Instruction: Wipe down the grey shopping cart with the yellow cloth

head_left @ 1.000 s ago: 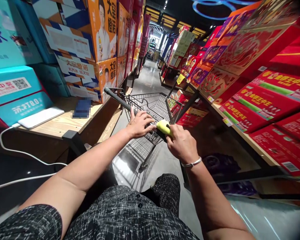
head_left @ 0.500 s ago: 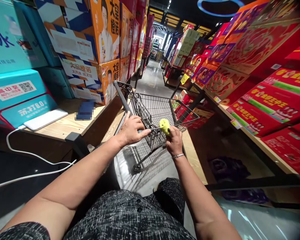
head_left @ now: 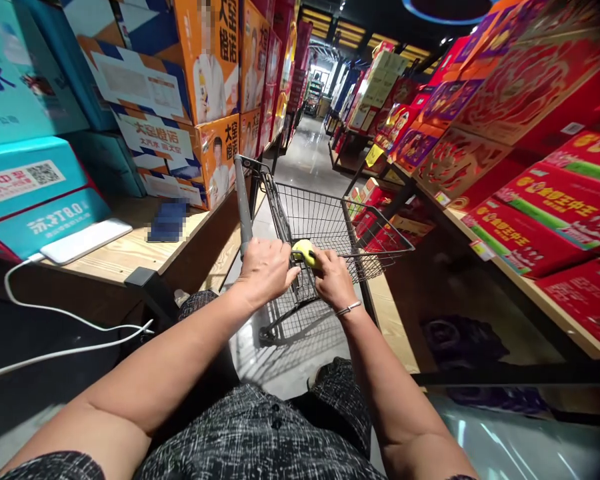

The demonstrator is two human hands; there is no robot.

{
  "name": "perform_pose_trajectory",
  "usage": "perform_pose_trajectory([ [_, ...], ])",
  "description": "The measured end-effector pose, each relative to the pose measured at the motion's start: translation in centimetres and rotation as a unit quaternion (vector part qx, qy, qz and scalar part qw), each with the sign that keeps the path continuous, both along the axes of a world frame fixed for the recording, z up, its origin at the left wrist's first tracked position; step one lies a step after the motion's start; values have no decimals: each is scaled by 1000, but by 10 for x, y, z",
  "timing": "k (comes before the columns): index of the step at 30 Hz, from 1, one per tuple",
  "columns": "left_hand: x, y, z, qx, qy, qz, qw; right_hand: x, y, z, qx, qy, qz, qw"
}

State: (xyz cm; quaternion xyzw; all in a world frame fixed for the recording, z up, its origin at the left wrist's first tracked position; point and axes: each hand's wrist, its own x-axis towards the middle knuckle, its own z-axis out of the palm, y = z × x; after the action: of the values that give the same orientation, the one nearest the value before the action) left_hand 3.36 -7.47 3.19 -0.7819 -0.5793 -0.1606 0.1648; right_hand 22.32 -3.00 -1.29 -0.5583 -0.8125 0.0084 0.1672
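A dark wire shopping cart (head_left: 330,223) stands in the aisle in front of me, its basket bare. My left hand (head_left: 264,268) is closed around the cart's grey handle bar (head_left: 243,200). My right hand (head_left: 333,280), with a silver bracelet at the wrist, grips the other end of the bar and also holds a small yellow object (head_left: 304,251) against it. The two hands sit close together on the bar.
Stacked orange and teal cartons (head_left: 200,100) line a wooden shelf (head_left: 130,247) on the left, where a white device (head_left: 85,241) with a cable and a dark blue item (head_left: 166,221) lie. Red gift boxes (head_left: 535,220) fill the right shelves. The glossy aisle floor (head_left: 305,153) runs ahead.
The cart has swung round so its handle points more upright toward the left shelf. My right hand with the yellow object has moved left, closer to my left hand.
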Motion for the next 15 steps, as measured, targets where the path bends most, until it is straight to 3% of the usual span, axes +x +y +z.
perform_pose_trajectory([
  [5, -16, 14, -15, 60, 4, -19, 998, 14, 17, 8, -11, -79, -48, 996],
  [12, -36, 29, -22, 124, -16, -47, 991, 91, 68, 0, -58, -127, -238, 961],
  [15, -45, 35, -22, 125, -33, -52, 990, 102, 72, -9, -57, -118, -285, 949],
])
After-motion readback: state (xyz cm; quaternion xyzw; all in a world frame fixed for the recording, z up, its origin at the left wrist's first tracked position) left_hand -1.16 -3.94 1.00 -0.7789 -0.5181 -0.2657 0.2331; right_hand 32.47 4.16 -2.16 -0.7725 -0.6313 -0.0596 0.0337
